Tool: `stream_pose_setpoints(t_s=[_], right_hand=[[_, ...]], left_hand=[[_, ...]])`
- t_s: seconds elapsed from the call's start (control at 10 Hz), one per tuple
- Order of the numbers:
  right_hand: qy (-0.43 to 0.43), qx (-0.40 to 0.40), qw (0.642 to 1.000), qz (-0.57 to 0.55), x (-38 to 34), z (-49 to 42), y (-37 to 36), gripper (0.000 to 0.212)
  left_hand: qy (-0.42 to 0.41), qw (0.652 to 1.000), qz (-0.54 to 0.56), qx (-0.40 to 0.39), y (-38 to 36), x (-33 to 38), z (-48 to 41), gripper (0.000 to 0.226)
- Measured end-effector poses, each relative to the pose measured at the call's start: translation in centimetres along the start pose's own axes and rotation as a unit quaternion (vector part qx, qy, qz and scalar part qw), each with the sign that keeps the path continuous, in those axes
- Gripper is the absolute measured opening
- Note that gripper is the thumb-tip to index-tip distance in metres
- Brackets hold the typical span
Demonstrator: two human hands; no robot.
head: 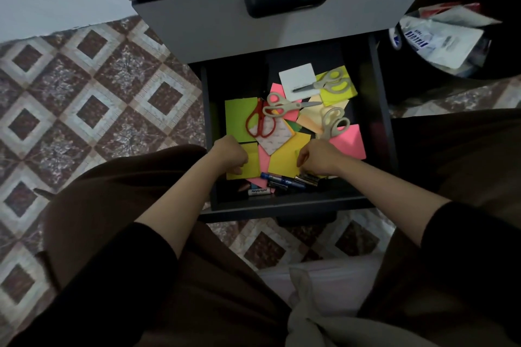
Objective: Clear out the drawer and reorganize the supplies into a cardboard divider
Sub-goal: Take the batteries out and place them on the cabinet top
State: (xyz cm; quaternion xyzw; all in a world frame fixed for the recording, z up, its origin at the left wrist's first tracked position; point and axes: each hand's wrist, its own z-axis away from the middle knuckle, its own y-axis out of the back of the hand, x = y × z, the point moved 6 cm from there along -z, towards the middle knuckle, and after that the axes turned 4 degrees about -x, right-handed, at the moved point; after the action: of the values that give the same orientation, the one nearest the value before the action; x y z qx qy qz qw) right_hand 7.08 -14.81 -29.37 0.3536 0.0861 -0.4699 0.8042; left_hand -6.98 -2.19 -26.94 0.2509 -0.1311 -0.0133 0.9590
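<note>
1. An open dark drawer [282,204] juts from a grey cabinet [197,31] above a patterned floor [98,93].
2. Bright sticky notes [239,118] litter it, with red scissors [258,121] and beige scissors [332,83] on top.
3. Markers [282,179] and batteries [307,177] lie along its front edge.
4. The left hand [231,153], fingers curled, rests on a yellow pad [253,166] at the front left; I cannot tell whether it grips it.
5. The right hand [318,159], fingers curled downward, is just above the batteries; whether it holds anything is unclear.

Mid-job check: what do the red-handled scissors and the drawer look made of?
Red-handled scissors: handles look like glossy moulded plastic, judging by the smooth, rounded loops; blades too dark to tell. Drawer: dark matte panels, probably painted metal or laminated board; unclear.
</note>
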Motion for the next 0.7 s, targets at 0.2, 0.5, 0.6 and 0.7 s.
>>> stream_pose_setpoints(t_s=[0.2,0.5,0.6,0.7], right_hand=[[-0.012,0.003,1.0,0.021,0.7,-0.5,-0.5,0.021],[-0.04,0.01,0.999,0.023,1.5,-0.9,-0.6,0.022],[-0.049,0.003,0.999,0.001,1.8,-1.0,-0.7,0.024],[-0.05,-0.004,0.998,-0.023,1.9,-1.0,-0.9,0.027]], left_hand=[[-0.003,0.984,-0.168,-0.059,-2.6,-0.6,0.6,0.014],[-0.054,0.973,-0.203,-0.095,-3.1,-1.1,-0.8,0.021],[-0.065,0.982,-0.128,-0.122,-3.5,-1.1,-1.1,0.026],[-0.077,0.982,-0.099,-0.144,-4.2,-0.6,-0.6,0.031]])
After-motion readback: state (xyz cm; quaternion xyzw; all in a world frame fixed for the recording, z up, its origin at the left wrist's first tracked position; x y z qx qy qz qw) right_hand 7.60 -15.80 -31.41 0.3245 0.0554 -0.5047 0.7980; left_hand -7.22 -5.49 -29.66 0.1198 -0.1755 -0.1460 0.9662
